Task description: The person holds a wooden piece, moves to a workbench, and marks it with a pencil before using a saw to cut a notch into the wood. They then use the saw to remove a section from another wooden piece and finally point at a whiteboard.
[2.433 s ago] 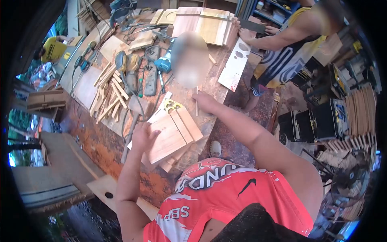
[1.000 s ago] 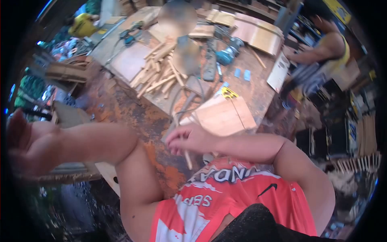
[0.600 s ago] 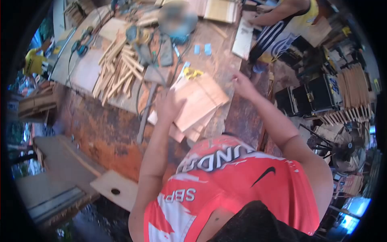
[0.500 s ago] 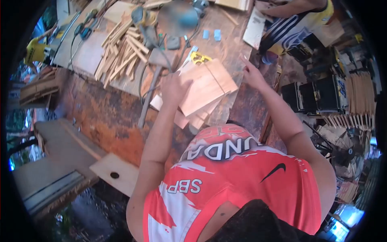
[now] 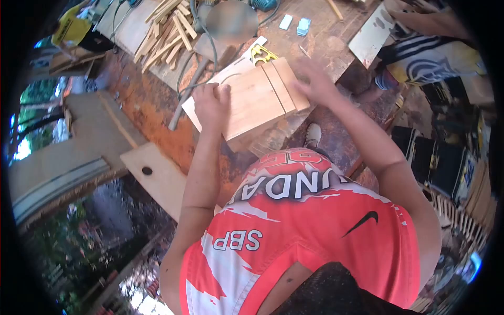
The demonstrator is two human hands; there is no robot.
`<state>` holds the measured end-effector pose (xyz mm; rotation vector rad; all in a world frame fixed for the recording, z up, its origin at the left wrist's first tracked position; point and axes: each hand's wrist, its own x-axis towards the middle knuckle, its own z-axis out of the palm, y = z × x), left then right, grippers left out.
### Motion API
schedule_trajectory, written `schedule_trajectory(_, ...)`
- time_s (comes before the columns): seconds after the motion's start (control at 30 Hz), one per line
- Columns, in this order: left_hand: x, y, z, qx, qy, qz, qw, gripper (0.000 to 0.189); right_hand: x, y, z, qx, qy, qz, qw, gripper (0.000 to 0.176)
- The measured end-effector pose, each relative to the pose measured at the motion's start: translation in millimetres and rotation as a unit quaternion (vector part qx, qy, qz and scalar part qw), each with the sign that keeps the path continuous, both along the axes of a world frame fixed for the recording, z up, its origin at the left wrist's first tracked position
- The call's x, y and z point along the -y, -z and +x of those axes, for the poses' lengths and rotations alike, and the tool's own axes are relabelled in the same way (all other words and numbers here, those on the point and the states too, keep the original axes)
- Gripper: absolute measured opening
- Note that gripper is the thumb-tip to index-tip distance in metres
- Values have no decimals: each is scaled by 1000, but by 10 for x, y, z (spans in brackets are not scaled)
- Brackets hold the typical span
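Note:
My left hand (image 5: 211, 105) is closed on the left end of a pale wooden panel (image 5: 254, 97), its fingers bent at the edge and thumb over the top. Two dark parallel lines run across the panel near its right end. Slightly blurred, my right hand (image 5: 317, 84) is beside that right end with its fingers apart, holding nothing. Other pale boards show from under the panel on the near side. Just beyond it lies a bright yellow tool (image 5: 261, 54). Left of the panel, a long-handled mallet (image 5: 184, 97) rests on the worn workbench (image 5: 157, 126).
A heap of thin wood strips (image 5: 170, 34) covers the back left, with cables beside it. Small blue pads (image 5: 303, 26) lie at the back. Another person's striped clothing (image 5: 425, 58) and a whitish board (image 5: 371, 34) are at right. A board with a round hole (image 5: 155, 170) juts in at left.
The panel is turned and sits flatter in view, with my left hand still at its left side. My right hand has moved from pointing away to the panel's right end. The camera view has shifted.

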<state>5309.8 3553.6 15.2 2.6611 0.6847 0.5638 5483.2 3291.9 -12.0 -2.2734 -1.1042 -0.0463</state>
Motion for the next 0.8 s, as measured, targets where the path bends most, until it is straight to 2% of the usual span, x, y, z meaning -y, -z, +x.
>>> schedule_trajectory(0.07, 166, 46, -18, 1, -48, 10, 999, 28, 179, -252, -266, -125, -167, -15, 978, 74)
schedule_trajectory(0.13, 338, 52, -29, -20, -88, 30, 996, 28, 268, 34, -261, -118, -188, 14, 975, 76)
schedule_trajectory(0.23, 592, 46, -18, -35, -138, 79, 987, 28, 258, 301, -75, -125, -188, 51, 973, 81)
schedule_trajectory(0.37, 668, -25, -23, -83, -170, 62, 980, 31, 189, 365, 227, -132, -218, 83, 964, 82)
schedule_trajectory(0.43, 586, -52, -30, -114, -152, 19, 982, 34, 200, 378, 288, -177, -179, 126, 960, 80)
schedule_trajectory(0.47, 458, 38, -96, -70, -119, 13, 990, 41, 205, 388, 291, -178, -157, 132, 962, 80)
schedule_trajectory(0.5, 453, 51, -155, -74, -122, 16, 990, 41, 208, 388, 293, -182, -159, 134, 961, 80)
schedule_trajectory(0.57, 433, 72, -256, -37, -198, -125, 971, 50, 204, 382, 302, -261, -148, 126, 946, 81)
schedule_trajectory(0.6, 443, 19, -275, -54, -190, -112, 974, 59, 187, 414, 322, -261, -148, 129, 945, 81)
schedule_trajectory(0.73, 506, -94, -286, -96, -231, -138, 958, 61, 140, 443, 396, -330, -155, 145, 920, 91)
schedule_trajectory(0.8, 436, -71, -293, -103, -258, -198, 940, 60, 111, 485, 424, -347, -165, 146, 912, 96)
